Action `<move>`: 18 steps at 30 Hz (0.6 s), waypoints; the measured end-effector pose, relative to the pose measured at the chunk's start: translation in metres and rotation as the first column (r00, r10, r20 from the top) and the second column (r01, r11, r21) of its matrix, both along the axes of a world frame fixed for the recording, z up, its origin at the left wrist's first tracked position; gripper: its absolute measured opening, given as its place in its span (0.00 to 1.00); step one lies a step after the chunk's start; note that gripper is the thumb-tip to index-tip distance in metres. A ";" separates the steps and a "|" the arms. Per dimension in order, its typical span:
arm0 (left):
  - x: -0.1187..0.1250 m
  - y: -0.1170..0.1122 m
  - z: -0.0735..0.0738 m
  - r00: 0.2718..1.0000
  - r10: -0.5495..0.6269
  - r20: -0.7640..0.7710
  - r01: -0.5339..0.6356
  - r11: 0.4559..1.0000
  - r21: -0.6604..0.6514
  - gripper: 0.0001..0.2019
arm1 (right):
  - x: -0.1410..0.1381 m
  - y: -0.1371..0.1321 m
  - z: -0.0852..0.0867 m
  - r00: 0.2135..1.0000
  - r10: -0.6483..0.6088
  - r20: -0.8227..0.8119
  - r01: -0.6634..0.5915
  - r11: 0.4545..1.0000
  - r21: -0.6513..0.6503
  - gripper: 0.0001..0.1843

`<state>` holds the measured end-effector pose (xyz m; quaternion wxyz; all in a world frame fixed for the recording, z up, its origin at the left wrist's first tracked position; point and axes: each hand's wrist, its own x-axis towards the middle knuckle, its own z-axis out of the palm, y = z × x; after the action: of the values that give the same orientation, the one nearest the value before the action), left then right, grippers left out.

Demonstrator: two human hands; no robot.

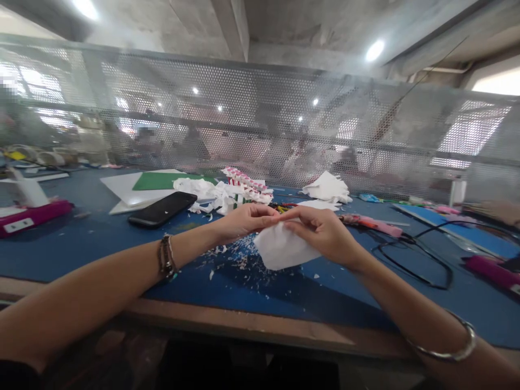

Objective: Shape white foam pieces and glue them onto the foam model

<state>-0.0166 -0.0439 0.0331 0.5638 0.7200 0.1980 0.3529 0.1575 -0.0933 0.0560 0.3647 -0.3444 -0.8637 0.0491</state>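
Observation:
My left hand (246, 221) and my right hand (325, 233) meet over the table, their fingertips close together. From my right hand's pinch hangs a thin white sheet (282, 249), soft-looking and slightly creased. My left thumb and fingers are closed at the sheet's upper edge; the exact contact there is hidden. Crumpled white scraps (221, 195) lie just beyond my left hand. Among them is a stack of small white pieces with pink and red marks (247, 181). Tiny white bits (239, 254) are strewn under the hands.
A black phone (163, 209) and a green sheet (162, 181) lie at left. More white sheets (328, 187) are piled behind my right hand. A pink-handled tool (382, 225) with a black cable (444, 271) lies right. A perforated metal screen (252, 119) stands along the back.

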 end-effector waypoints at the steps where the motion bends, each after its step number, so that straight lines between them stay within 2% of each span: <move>1: 0.000 0.000 0.000 1.000 0.004 -0.001 -0.004 1.000 -0.013 0.09 | 0.000 0.001 -0.001 1.000 -0.002 -0.008 0.002 1.000 0.015 0.09; 9: 0.001 -0.003 0.002 1.000 -0.006 0.003 0.006 0.998 -0.057 0.06 | -0.001 0.002 -0.007 0.998 0.012 -0.067 -0.006 0.995 0.096 0.04; 18: 0.003 -0.002 0.002 0.996 0.088 0.015 -0.089 0.991 0.097 0.05 | -0.002 0.002 -0.006 0.998 -0.070 -0.009 0.070 0.986 0.149 0.05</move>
<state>-0.0134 -0.0460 0.0348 0.5130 0.7353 0.2093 0.3904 0.1551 -0.0915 0.0504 0.3927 -0.3461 -0.8516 -0.0279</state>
